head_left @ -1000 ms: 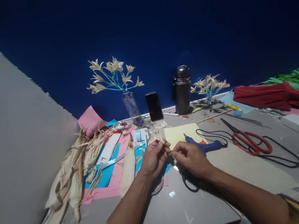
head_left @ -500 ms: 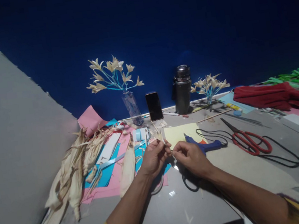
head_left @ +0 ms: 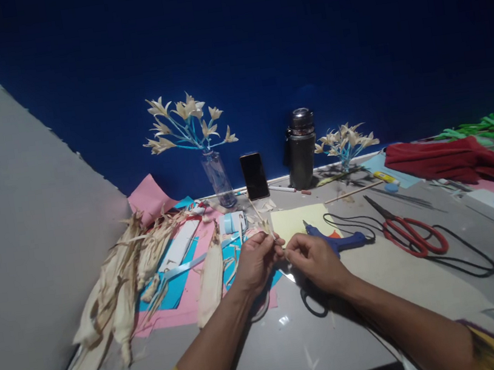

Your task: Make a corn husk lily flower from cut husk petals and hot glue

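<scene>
My left hand [head_left: 258, 262] is closed, pinching a small cream husk flower [head_left: 265, 226] between thumb and fingers. The flower points up, away from me. Right beside it, my right hand [head_left: 315, 260] is pinched shut near the flower's lower end. What those fingertips hold is too small to make out. Under both hands lie scissors with dark handles [head_left: 314, 307], their blades partly covered. Just beyond my right hand, a blue glue gun [head_left: 349, 241] rests across a pale yellow sheet [head_left: 285, 219].
Dried corn husks [head_left: 123, 288] and pink paper [head_left: 192, 300] spread at left. Along the wall stand a vase [head_left: 219, 183] of husk flowers, a phone [head_left: 254, 176] and a thermos [head_left: 301, 153]. Red-handled scissors [head_left: 441, 240], a black cord [head_left: 483, 263] and a red cloth [head_left: 446, 163] lie right.
Both hands stay together in nearly the same place, with only slight finger movement around the flower. Nothing else has visibly moved.
</scene>
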The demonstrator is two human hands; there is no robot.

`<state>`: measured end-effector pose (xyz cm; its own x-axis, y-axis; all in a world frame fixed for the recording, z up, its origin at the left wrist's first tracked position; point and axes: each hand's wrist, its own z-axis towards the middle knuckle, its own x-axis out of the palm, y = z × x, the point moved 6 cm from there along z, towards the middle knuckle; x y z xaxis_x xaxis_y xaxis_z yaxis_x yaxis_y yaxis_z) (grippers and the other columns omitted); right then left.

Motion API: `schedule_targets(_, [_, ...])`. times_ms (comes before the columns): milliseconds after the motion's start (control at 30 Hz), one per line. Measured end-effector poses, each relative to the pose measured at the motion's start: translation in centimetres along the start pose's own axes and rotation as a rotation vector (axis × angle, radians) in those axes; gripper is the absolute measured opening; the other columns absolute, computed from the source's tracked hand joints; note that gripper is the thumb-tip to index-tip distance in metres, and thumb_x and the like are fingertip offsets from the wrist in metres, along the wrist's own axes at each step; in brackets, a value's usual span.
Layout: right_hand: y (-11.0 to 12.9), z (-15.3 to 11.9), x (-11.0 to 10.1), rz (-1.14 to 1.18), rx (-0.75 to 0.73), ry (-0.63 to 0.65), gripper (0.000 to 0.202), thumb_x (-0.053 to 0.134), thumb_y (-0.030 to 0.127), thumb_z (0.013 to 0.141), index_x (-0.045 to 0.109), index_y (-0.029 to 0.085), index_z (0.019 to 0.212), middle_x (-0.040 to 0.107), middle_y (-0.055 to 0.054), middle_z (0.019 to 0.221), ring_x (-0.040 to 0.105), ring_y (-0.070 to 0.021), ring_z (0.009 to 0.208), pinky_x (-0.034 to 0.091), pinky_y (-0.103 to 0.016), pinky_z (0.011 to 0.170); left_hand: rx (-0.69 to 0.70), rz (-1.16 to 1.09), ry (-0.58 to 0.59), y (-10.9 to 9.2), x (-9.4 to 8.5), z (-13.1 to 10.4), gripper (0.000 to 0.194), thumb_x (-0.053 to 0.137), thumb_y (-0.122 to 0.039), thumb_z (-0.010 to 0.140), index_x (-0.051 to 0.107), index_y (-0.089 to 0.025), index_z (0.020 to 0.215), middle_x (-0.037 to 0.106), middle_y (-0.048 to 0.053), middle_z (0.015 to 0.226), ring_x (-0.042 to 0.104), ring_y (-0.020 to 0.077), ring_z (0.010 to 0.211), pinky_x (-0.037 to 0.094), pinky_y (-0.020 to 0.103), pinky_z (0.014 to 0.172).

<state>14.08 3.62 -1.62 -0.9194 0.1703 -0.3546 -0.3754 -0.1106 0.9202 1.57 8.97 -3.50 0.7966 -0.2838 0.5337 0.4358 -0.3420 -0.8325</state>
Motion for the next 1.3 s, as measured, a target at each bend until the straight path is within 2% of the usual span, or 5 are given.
schedule_targets(300, [-0.5, 0.3, 0.1, 0.006, -0.018, 0.000, 0.014, 0.056, 0.023, 0.080, 0.058, 0.019, 0.067, 0.058, 0.002, 0.060, 0.050, -0.0130, 0.055, 0.038, -0.023, 0.053, 0.018, 0.029, -0.012, -0.2, -0.1, 0.0, 0.027, 0.083, -0.031, 0.071, 0.069, -0.009, 0.078, 0.068, 0.006, 0.071, 0.058, 0.0088, 0.057, 0.048, 0.020, 0.057])
schedule_targets(533, [0.6, 0.3, -0.6, -0.117, -0.165, -0.034, 0.017, 0.056, 0.023, 0.090, 0.067, 0.020, 0.077, 0.071, -0.002, 0.077, 0.062, -0.0175, 0.072, 0.044, -0.027, 0.070, 0.139, 0.119, 0.008, -1.3, 0.5, -0.6, 0.021, 0.081, -0.031, 0.074, 0.073, -0.012, 0.080, 0.070, 0.007, 0.075, 0.061, 0.0114, 0.064, 0.049, 0.023, 0.065])
schedule_targets(733, [0.9, 0.2, -0.8, -0.221, -0.256, -0.070, 0.017, 0.054, 0.024, 0.093, 0.063, 0.022, 0.078, 0.070, -0.004, 0.081, 0.062, -0.0196, 0.075, 0.043, -0.030, 0.071, 0.267, 0.334, -0.049, -2.4, 0.6, -1.3, 0.019, 0.079, -0.033, 0.077, 0.075, -0.014, 0.073, 0.069, 0.006, 0.067, 0.059, 0.0125, 0.060, 0.047, 0.024, 0.060])
schedule_targets(933, [1.4, -0.1, -1.1, -0.155, -0.302, -0.083, 0.012, 0.056, 0.021, 0.091, 0.063, 0.021, 0.082, 0.069, -0.004, 0.082, 0.063, -0.0192, 0.077, 0.046, -0.030, 0.072, 0.322, 0.380, -0.052, -3.0, 0.9, -1.6, 0.018, 0.080, -0.033, 0.075, 0.077, -0.015, 0.074, 0.067, 0.005, 0.061, 0.057, 0.0130, 0.055, 0.047, 0.026, 0.059])
schedule_targets(1300, [1.3, -0.1, -1.1, -0.136, -0.370, -0.106, 0.015, 0.057, 0.017, 0.090, 0.062, 0.021, 0.077, 0.066, -0.001, 0.074, 0.060, -0.0169, 0.070, 0.044, -0.028, 0.067, 0.267, 0.294, -0.038, -2.1, 0.8, -1.3, 0.025, 0.076, -0.037, 0.081, 0.075, -0.013, 0.087, 0.070, 0.005, 0.065, 0.059, 0.0116, 0.058, 0.047, 0.024, 0.061])
